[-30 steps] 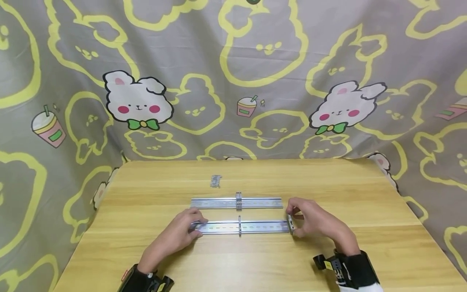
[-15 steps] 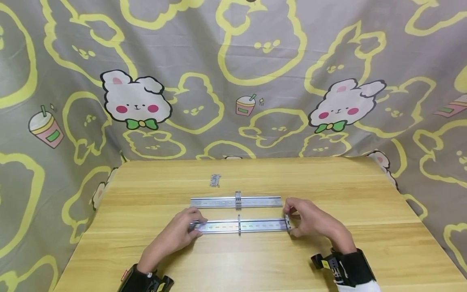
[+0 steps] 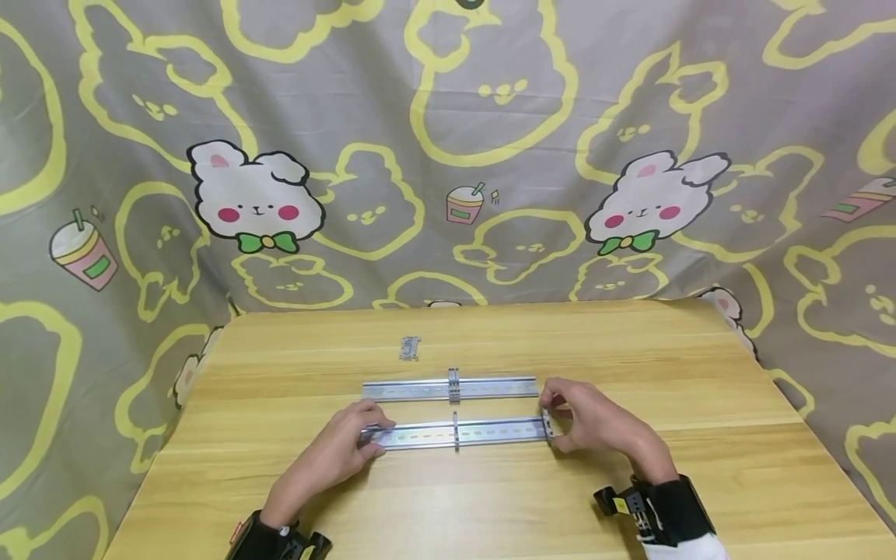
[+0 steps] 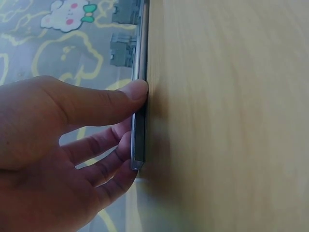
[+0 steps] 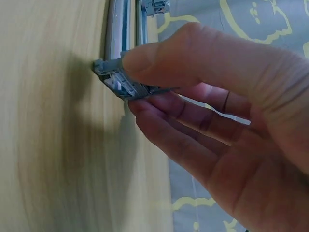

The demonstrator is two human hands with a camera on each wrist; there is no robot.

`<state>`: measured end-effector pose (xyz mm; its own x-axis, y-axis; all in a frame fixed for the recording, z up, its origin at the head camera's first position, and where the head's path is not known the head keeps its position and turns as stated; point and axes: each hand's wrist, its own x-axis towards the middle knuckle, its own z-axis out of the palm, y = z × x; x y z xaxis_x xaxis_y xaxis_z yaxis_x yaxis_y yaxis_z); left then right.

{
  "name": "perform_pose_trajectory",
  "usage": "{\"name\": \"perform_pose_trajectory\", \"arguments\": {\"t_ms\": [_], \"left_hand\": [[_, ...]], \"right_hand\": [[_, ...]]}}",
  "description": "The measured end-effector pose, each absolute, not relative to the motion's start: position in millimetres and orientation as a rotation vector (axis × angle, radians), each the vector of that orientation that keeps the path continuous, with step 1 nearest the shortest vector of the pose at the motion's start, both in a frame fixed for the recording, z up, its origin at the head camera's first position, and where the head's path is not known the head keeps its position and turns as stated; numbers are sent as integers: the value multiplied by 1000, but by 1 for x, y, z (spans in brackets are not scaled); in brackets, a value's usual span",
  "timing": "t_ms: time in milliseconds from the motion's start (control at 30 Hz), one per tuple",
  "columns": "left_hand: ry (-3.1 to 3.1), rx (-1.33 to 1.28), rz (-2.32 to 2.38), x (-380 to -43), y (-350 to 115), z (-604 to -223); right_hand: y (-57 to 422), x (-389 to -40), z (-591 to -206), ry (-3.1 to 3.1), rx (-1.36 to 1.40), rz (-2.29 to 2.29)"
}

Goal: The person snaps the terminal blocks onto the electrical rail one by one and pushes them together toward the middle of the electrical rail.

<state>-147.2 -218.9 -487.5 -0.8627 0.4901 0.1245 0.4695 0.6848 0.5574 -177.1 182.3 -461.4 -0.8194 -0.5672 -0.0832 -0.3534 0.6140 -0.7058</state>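
Observation:
A slotted metal DIN rail lies nearest on the table, with one thin grey terminal block standing across its middle. My left hand grips its left end, thumb on the near edge and fingers on the far side. At the right end, my right hand pinches another grey terminal block between thumb and fingers. This block sits crosswise right at the rail's end, overlapping it in the right wrist view; the fingers hide part of it.
Behind lies a second DIN rail carrying several grey terminal blocks at its middle. Farther back, a loose grey terminal block lies flat on the wooden table. A patterned curtain hangs around the table's back and sides.
My right hand has moved slightly left with its terminal block, which now stands closer over the rail's right end. The left hand keeps its grip on the other end.

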Motion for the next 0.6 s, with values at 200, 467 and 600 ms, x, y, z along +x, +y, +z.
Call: {"name": "perform_pose_trajectory", "arguments": {"t_ms": [200, 467, 600], "left_hand": [[2855, 828, 935, -147, -220, -490], [2866, 821, 925, -147, -219, -489], [2874, 818, 915, -146, -218, -489]], "right_hand": [[171, -178, -465, 2542, -798, -1053], [143, -175, -467, 2592, -874, -1021], [128, -174, -469, 2608, -909, -1021]]}}
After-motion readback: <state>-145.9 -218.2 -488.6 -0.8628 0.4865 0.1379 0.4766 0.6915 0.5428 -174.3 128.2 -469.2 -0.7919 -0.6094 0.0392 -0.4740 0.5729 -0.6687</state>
